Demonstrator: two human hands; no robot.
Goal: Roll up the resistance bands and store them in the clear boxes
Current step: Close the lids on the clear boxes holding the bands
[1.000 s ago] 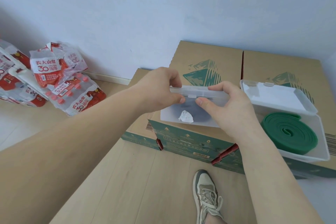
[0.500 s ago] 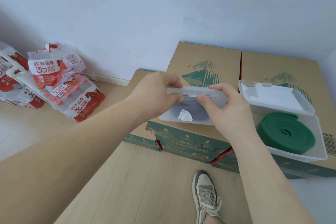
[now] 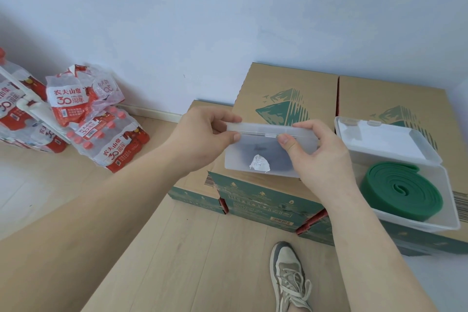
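A clear box (image 3: 238,159) with its lid down stands on a cardboard carton (image 3: 276,88); a dark rolled band shows dimly through its front wall, behind a torn white sticker. My left hand (image 3: 202,134) pinches the lid's left front edge. My right hand (image 3: 319,157) grips the lid's right front edge, thumb on the seam. To the right a second clear box (image 3: 445,195) stands with its lid (image 3: 385,142) raised, holding a rolled green resistance band (image 3: 400,190).
Two more cartons (image 3: 395,99) sit side by side against the white wall. Shrink-wrapped packs of red-capped water bottles (image 3: 101,134) lie on the wooden floor at left. A grey sneaker (image 3: 288,276) stands on the floor below the cartons.
Both hands have stayed on the left box's lid, which has come down flatter onto the box. The green band's box has not moved.
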